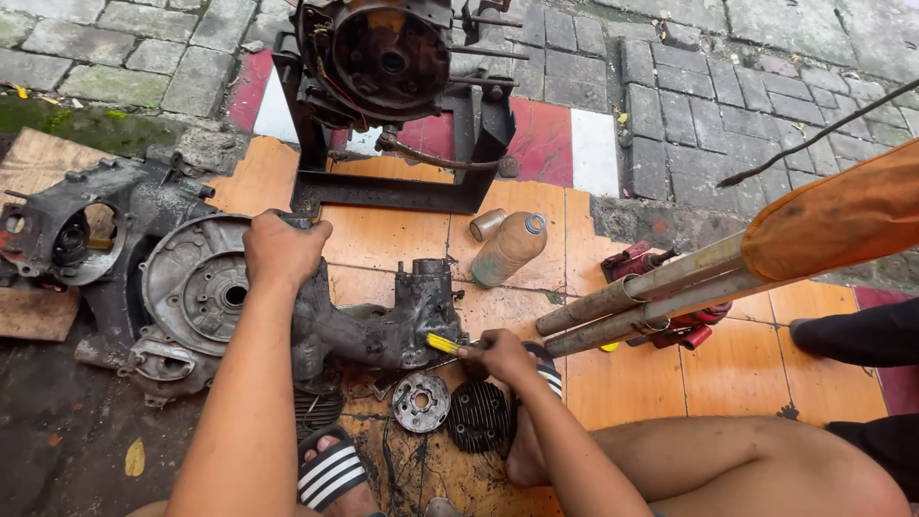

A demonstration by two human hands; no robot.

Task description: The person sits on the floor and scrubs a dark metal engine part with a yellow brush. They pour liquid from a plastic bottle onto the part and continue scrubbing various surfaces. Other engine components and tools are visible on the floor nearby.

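Engine casing [373, 321], grimy and grey, lies on the orange tiles between the person's two hands. Nearest, a finned cylinder head [479, 416] and a round hub [421, 402] sit by the sandalled feet. The right hand [498, 354] grips a yellow-handled screwdriver [442, 344] against the casing; the left hand [280, 251] clenches its upper edge. Beyond stand a plastic bottle [507, 249] and a black stand [402, 182].

A plastic bottle [507, 249] lies on the orange tiles [737, 369], a small metal can [487, 225] just beside its base. A black steel stand [402, 187] carries a rusted engine housing [388, 53] at the tiled area's far edge. A finned cylinder head [479, 416] and round flanged hub [421, 402] lie near the tiles' near edge.
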